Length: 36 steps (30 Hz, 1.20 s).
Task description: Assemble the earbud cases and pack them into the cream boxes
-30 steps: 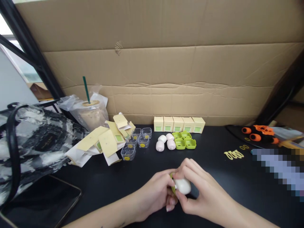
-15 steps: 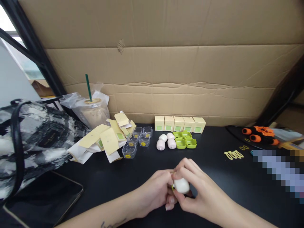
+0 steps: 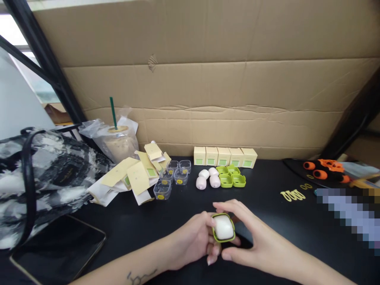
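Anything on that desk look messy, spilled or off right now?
The opened cream cartons lie in a jumbled heap left of the clear cups, flaps splayed, unlike the closed boxes in their neat row. No spill shows, and the white piece in the green case, held by the left hand, shows no visible damage.

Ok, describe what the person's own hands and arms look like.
The left hand and right hand are bare, with no gloves, rings or watch in sight. Both forearms are uncovered as far as they show, with no sleeves. The left one carries a dark line tattoo of joined, angular strokes.
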Available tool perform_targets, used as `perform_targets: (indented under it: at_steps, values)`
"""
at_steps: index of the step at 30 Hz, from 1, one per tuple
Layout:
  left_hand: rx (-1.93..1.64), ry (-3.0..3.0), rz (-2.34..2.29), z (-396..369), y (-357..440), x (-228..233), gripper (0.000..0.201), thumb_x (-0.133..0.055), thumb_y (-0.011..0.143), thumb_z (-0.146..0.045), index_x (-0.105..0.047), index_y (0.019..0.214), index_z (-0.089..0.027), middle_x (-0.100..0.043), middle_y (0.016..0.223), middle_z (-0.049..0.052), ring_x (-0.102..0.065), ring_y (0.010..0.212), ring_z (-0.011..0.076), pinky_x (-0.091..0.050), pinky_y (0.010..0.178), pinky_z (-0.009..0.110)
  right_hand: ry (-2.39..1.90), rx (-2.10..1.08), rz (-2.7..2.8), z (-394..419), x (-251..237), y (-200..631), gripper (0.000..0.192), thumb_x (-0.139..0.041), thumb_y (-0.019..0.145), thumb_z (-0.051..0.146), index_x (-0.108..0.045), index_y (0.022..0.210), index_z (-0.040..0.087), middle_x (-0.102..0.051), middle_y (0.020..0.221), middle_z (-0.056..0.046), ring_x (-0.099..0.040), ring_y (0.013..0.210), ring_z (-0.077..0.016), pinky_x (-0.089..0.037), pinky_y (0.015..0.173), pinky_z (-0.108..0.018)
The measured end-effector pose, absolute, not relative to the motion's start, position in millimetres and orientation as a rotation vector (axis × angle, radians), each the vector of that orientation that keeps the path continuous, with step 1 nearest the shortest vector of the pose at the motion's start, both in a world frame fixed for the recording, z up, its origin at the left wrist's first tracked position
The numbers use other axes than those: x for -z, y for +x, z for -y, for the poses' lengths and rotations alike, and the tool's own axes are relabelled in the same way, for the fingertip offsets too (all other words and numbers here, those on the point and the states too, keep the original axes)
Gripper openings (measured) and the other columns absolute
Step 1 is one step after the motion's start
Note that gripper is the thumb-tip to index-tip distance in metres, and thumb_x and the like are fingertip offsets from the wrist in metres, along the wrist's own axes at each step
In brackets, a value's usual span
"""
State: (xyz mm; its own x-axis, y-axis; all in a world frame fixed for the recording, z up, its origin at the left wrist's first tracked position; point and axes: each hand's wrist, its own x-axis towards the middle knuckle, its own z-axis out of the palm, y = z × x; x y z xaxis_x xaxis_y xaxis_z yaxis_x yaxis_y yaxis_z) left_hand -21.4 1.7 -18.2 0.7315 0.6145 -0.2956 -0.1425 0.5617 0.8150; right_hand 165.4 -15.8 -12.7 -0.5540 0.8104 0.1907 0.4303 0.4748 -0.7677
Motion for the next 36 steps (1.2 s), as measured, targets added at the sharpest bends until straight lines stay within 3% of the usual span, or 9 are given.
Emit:
perform_targets:
  at_steps: [3, 6, 10, 15, 19, 24, 28, 33, 36]
  values:
    - [-0.529, 0.904, -0.647, 0, -23, 14, 0.046, -0.060, 0.068, -0.036, -0.050, 0.107, -0.012, -0.064, 0.085, 0.007, -0.039, 0.043, 0.0037, -0.028, 0.040, 0.019, -1.080, -1.001, 2.109, 13, 17, 169, 0.063, -0.066, 0.072, 0.012, -0.039, 0.128, 0.027, -0.053, 0.123, -0.005, -0.057, 0.106, -0.0205, -0.046, 0.094, -0.037]
    - [-0.531, 0.919, -0.656, -1, -22, 18, 0.046, -0.063, 0.067, -0.038, -0.044, 0.103, -0.016, -0.058, 0.071, -0.001, -0.041, 0.040, 0.0044, -0.029, 0.038, 0.019, -1.037, -1.035, 2.025, 12, 23, 167, 0.039, -0.065, 0.074, 0.015, -0.049, 0.108, 0.024, -0.054, 0.125, -0.008, -0.054, 0.115, -0.0234, -0.044, 0.097, -0.040]
    - [-0.465, 1.179, -0.715, -9, -29, 18, 0.045, -0.045, 0.078, -0.056, -0.036, 0.104, -0.020, -0.058, 0.067, -0.001, -0.047, 0.042, 0.0097, -0.035, 0.042, 0.023, -0.896, -1.130, 1.796, 9, 29, 165, 0.032, -0.068, 0.072, 0.020, -0.049, 0.098, 0.023, -0.063, 0.108, -0.007, -0.061, 0.104, -0.0225, -0.047, 0.091, -0.040]
    - [-0.722, 2.373, -1.251, -23, -63, -17, 0.007, -0.052, 0.079, -0.026, -0.054, 0.082, -0.020, -0.054, 0.076, 0.002, -0.049, 0.073, 0.0176, -0.040, 0.070, 0.032, -0.900, -1.226, 1.510, 1, 32, 170, 0.036, -0.072, 0.075, 0.038, -0.047, 0.097, 0.025, -0.063, 0.093, -0.003, -0.064, 0.084, -0.0197, -0.050, 0.071, -0.033]
    - [-0.760, 2.718, -1.699, -34, -97, -34, 0.012, -0.050, 0.079, -0.021, -0.059, 0.085, -0.016, -0.055, 0.088, 0.008, -0.050, 0.089, 0.0254, -0.042, 0.081, 0.040, -0.886, -1.196, 1.383, 0, 35, 165, 0.038, -0.075, 0.071, 0.039, -0.050, 0.095, 0.025, -0.059, 0.089, 0.000, -0.061, 0.077, -0.0153, -0.049, 0.067, -0.028]
    - [-0.363, 2.742, -1.889, -36, -114, -29, 0.010, -0.055, 0.075, -0.015, -0.065, 0.075, -0.016, -0.053, 0.085, 0.008, -0.050, 0.088, 0.0273, -0.045, 0.078, 0.042, -0.902, -1.226, 1.414, 6, 36, 158, 0.041, -0.073, 0.071, 0.041, -0.050, 0.102, 0.026, -0.058, 0.086, 0.001, -0.060, 0.075, -0.0158, -0.050, 0.068, -0.030]
    - [-0.319, 2.767, -1.737, -29, -104, -28, 0.020, -0.050, 0.079, -0.008, -0.066, 0.071, -0.017, -0.054, 0.090, 0.009, -0.052, 0.090, 0.0261, -0.045, 0.080, 0.041, -0.901, -1.224, 1.371, 9, 37, 157, 0.047, -0.072, 0.073, 0.042, -0.046, 0.109, 0.027, -0.058, 0.092, 0.000, -0.063, 0.081, -0.0172, -0.051, 0.076, -0.034]
    - [-0.376, 2.670, -1.235, -15, -77, -25, 0.012, -0.054, 0.084, -0.016, -0.066, 0.084, -0.019, -0.046, 0.132, 0.013, -0.040, 0.127, 0.0314, -0.037, 0.102, 0.046, -0.899, -1.168, 1.387, 5, 39, 161, 0.042, -0.071, 0.075, 0.041, -0.045, 0.104, 0.028, -0.059, 0.092, 0.000, -0.063, 0.082, -0.0165, -0.051, 0.073, -0.031]
    - [-0.384, 2.492, -1.014, -9, -60, -16, 0.014, -0.054, 0.088, -0.028, -0.067, 0.092, -0.023, -0.050, 0.130, 0.010, -0.050, 0.121, 0.0269, -0.042, 0.098, 0.038, -0.899, -1.109, 1.432, 1, 40, 165, 0.040, -0.069, 0.078, 0.040, -0.045, 0.107, 0.028, -0.058, 0.095, -0.001, -0.062, 0.083, -0.0162, -0.052, 0.073, -0.030]
